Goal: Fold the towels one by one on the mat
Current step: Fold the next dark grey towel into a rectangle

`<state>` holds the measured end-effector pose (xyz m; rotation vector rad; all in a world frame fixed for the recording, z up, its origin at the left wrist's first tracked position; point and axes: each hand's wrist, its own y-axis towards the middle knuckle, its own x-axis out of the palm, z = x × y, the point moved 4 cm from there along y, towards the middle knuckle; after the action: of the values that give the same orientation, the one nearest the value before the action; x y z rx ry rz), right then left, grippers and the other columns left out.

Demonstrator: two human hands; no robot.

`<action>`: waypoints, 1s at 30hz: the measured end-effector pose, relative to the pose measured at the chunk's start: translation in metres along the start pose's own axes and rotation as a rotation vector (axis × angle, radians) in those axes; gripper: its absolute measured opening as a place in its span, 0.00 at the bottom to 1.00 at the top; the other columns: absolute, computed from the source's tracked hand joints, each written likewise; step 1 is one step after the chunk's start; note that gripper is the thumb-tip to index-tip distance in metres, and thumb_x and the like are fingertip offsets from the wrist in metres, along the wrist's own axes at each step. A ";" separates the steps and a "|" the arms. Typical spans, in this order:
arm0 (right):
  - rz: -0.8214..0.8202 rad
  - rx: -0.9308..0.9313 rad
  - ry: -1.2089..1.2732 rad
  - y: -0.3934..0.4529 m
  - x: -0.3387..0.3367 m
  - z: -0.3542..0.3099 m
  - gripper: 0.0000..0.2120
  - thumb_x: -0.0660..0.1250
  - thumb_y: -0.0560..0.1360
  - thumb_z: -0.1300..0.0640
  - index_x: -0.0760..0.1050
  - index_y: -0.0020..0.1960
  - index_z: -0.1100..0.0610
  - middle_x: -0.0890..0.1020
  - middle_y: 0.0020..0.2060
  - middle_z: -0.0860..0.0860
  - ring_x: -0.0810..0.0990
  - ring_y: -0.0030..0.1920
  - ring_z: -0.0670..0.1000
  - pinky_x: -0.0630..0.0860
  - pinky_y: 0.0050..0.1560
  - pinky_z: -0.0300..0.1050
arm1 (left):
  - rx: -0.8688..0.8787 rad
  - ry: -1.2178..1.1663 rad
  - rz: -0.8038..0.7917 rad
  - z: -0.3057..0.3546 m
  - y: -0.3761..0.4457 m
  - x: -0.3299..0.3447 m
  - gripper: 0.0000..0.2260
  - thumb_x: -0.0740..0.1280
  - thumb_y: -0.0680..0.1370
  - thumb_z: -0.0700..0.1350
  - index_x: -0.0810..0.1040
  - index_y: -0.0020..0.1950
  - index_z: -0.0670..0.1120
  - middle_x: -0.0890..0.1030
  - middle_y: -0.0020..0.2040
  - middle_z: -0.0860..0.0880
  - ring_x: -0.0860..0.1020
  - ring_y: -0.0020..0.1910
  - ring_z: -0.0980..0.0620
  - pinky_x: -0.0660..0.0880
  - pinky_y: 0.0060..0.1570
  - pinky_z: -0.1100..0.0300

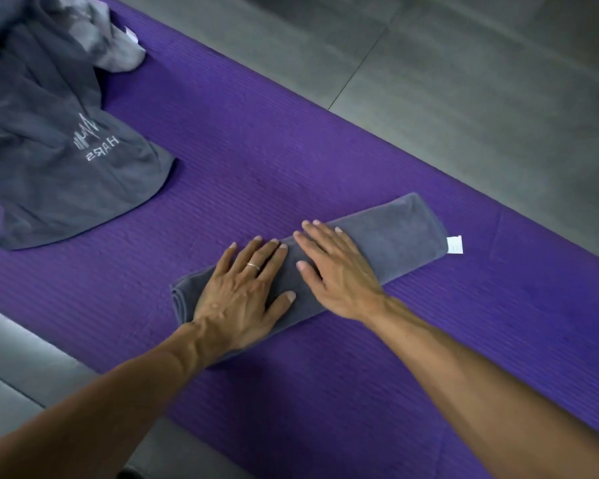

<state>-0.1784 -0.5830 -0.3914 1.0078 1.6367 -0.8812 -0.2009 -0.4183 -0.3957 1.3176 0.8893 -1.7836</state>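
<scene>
Head | both hands — left hand (242,292), right hand (332,267) — flat, fingers straight, pressing folded grey terry towel (395,236) | ribbed purple mat (325,150)

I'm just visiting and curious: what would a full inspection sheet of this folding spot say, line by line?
Surface: ribbed purple mat lying on grey floor tiles.
Job's things: dark grey towel folded into a long strip lies on the mat, white tag at its far end; heap of unfolded grey towels, one with pale lettering, at the mat's upper left.
Clutter: nothing seen.
Hands: left hand and right hand press flat on the strip, fingers straight; a ring on the left.
Cables: nothing seen.
Surroundings: pale grey ledge at lower left.
</scene>
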 end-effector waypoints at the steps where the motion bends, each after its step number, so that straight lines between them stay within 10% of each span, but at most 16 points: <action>1: -0.034 -0.014 -0.087 -0.006 0.000 0.016 0.28 0.49 0.80 0.44 0.63 0.76 0.55 0.64 0.75 0.54 0.60 0.76 0.53 0.55 0.75 0.54 | -0.001 0.001 -0.001 -0.002 0.000 0.000 0.33 0.50 0.78 0.64 0.62 0.76 0.46 0.67 0.74 0.47 0.62 0.75 0.45 0.58 0.73 0.42; 7: -0.125 0.247 -0.317 -0.026 -0.034 0.139 0.34 0.37 0.78 0.36 0.49 0.79 0.51 0.51 0.79 0.50 0.46 0.78 0.50 0.43 0.76 0.58 | -0.004 0.016 -0.041 -0.003 0.004 0.004 0.37 0.52 0.75 0.69 0.59 0.78 0.48 0.65 0.75 0.47 0.62 0.75 0.45 0.59 0.72 0.43; 14: -0.070 0.118 -0.252 -0.026 -0.016 0.089 0.29 0.45 0.80 0.41 0.56 0.78 0.52 0.59 0.77 0.52 0.53 0.78 0.54 0.46 0.76 0.57 | 0.035 -0.007 -0.005 -0.007 0.004 0.007 0.38 0.54 0.74 0.69 0.60 0.77 0.47 0.66 0.75 0.46 0.63 0.74 0.44 0.59 0.72 0.44; 20: -0.103 0.537 -0.350 -0.025 -0.042 0.118 0.32 0.40 0.80 0.39 0.51 0.79 0.53 0.51 0.79 0.52 0.45 0.78 0.58 0.41 0.75 0.63 | 0.113 0.011 -0.016 -0.008 -0.003 0.003 0.40 0.52 0.74 0.70 0.56 0.79 0.46 0.58 0.78 0.45 0.55 0.77 0.45 0.55 0.74 0.43; 25: 0.024 0.234 -0.182 -0.010 -0.030 0.011 0.30 0.48 0.78 0.43 0.67 0.72 0.59 0.63 0.75 0.58 0.56 0.77 0.59 0.54 0.74 0.61 | 0.351 0.078 -0.031 -0.017 -0.041 0.004 0.43 0.59 0.72 0.68 0.58 0.77 0.42 0.56 0.78 0.43 0.51 0.78 0.42 0.53 0.73 0.38; 30: 0.038 0.166 -0.082 -0.011 -0.014 -0.047 0.24 0.55 0.79 0.46 0.71 0.69 0.59 0.66 0.73 0.57 0.61 0.75 0.58 0.63 0.72 0.59 | 0.478 -0.009 0.139 -0.042 -0.077 -0.010 0.25 0.64 0.70 0.52 0.76 0.63 0.41 0.76 0.63 0.40 0.72 0.67 0.40 0.70 0.66 0.45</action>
<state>-0.2032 -0.5485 -0.3651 1.0983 1.4900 -1.0317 -0.2464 -0.3423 -0.3877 1.6183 0.3593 -1.9588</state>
